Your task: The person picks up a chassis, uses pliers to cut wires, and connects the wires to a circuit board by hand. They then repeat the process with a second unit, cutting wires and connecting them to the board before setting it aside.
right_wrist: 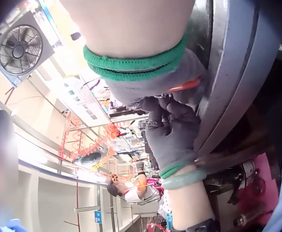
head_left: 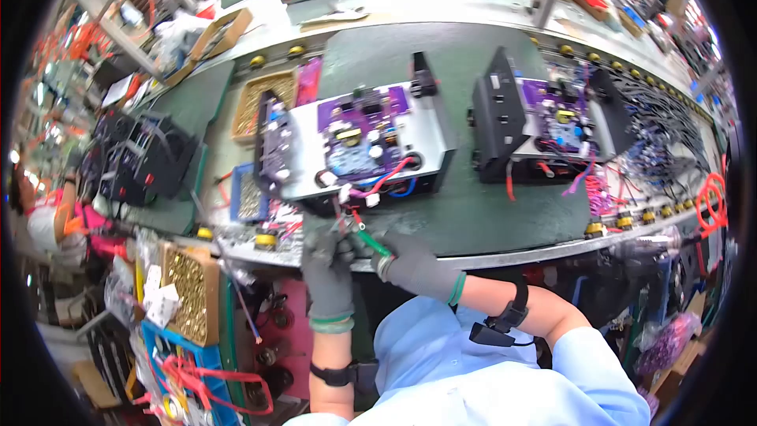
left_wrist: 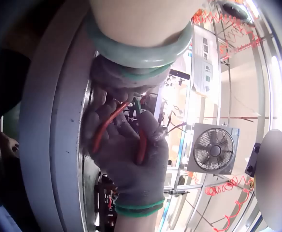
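Both hands wear grey gloves and meet at the front edge of the bench. My right hand (head_left: 412,264) grips pliers with two red handles (left_wrist: 142,147). A green piece (head_left: 372,242) with a shiny tip juts from its fingers toward the left hand. My left hand (head_left: 328,256) has its fingers curled around the end of a thin wire (head_left: 339,211) that comes down from the unit; its fingertips are partly hidden. That unit (head_left: 301,170) stands just beyond the hands, an open metal chassis with black end panels, a purple circuit board (head_left: 364,116) and loose leads.
A second open chassis (head_left: 498,106) stands to the right, and black units (head_left: 146,158) lie at the left. Boxes of small brass-coloured parts (head_left: 192,292) stand left of the person. Bundled cables (head_left: 662,142) lie far right. Another person (head_left: 59,225) works at far left.
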A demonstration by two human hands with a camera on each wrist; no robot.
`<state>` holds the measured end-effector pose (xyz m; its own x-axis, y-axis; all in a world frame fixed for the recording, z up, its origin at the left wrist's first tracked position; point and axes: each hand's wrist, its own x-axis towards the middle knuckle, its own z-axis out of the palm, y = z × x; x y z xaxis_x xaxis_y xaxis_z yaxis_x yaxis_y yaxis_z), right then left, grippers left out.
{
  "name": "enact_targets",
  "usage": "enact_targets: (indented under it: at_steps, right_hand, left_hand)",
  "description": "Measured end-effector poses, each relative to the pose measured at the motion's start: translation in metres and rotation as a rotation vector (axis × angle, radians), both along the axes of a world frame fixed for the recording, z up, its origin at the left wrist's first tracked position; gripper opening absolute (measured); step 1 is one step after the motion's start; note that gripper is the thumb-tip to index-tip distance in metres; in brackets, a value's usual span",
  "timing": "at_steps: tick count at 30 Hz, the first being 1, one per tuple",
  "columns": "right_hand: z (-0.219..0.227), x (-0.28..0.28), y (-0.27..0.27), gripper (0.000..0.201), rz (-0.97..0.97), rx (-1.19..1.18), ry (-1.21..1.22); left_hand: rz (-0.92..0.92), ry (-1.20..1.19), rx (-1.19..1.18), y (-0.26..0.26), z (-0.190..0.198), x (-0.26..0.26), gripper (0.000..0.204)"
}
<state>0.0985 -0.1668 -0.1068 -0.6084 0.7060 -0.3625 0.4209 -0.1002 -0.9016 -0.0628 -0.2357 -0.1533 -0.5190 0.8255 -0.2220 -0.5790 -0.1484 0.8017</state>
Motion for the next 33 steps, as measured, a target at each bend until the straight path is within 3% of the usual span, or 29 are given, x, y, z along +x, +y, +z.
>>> enact_targets:
  at_steps: [1, 3, 4, 6, 7, 11, 12, 13, 14, 17, 18, 21, 33]
  right_hand:
    - [-0.002, 0.012, -0.002, 0.028, -0.047, 0.012, -0.016]
    - [-0.002, 0.047, -0.003, 0.031, 0.209, 0.306, -0.035]
    - [0.002, 0.071, -0.001, 0.036, 0.263, 0.336, -0.064]
    - [0.012, 0.128, 0.006, 0.038, 0.175, 0.378, -0.148]
    - [0.018, 0.155, 0.009, 0.040, 0.154, 0.411, -0.184]
    - [0.043, 0.247, 0.016, 0.054, -0.175, 0.561, -0.669]
    - [0.034, 0.259, 0.015, 0.054, -0.184, 0.560, -0.669]
    - [0.022, 0.269, 0.013, 0.056, -0.330, 0.628, -0.591]
    - [0.017, 0.273, 0.012, 0.059, -0.479, 0.693, -0.511]
    - [0.012, 0.264, 0.019, 0.061, -0.527, 0.654, -0.343]
    - [0.016, 0.259, 0.020, 0.058, -0.547, 0.563, -0.302]
    - [-0.003, 0.249, 0.026, 0.058, -0.608, 0.579, -0.164]
    - [-0.012, 0.243, 0.024, 0.058, -0.650, 0.507, -0.088]
  left_hand:
    - [0.066, -0.013, -0.032, -0.003, -0.001, 0.000, 0.009]
    - [0.073, 0.124, -0.088, -0.007, 0.012, 0.007, 0.011]
    - [0.036, 0.207, -0.104, -0.009, 0.025, 0.011, 0.011]
    - [-0.061, 0.286, -0.214, -0.012, 0.039, 0.024, 0.010]
    - [-0.189, 0.295, -0.081, -0.019, 0.019, 0.021, 0.012]
    - [-0.494, 0.233, -0.158, -0.005, 0.033, 0.065, 0.014]
    - [-0.594, 0.192, -0.208, 0.002, 0.034, 0.074, 0.014]
    - [-0.601, 0.200, -0.206, 0.009, 0.035, 0.084, 0.014]
    - [-0.672, 0.209, -0.226, 0.019, 0.036, 0.094, 0.014]
    - [-0.783, 0.224, -0.227, 0.037, 0.041, 0.120, 0.017]
    - [-0.778, 0.243, -0.242, 0.042, 0.046, 0.128, 0.015]
    - [-0.772, 0.253, -0.252, 0.048, 0.049, 0.134, 0.014]
    - [-0.773, 0.185, -0.265, 0.054, 0.040, 0.132, 0.012]
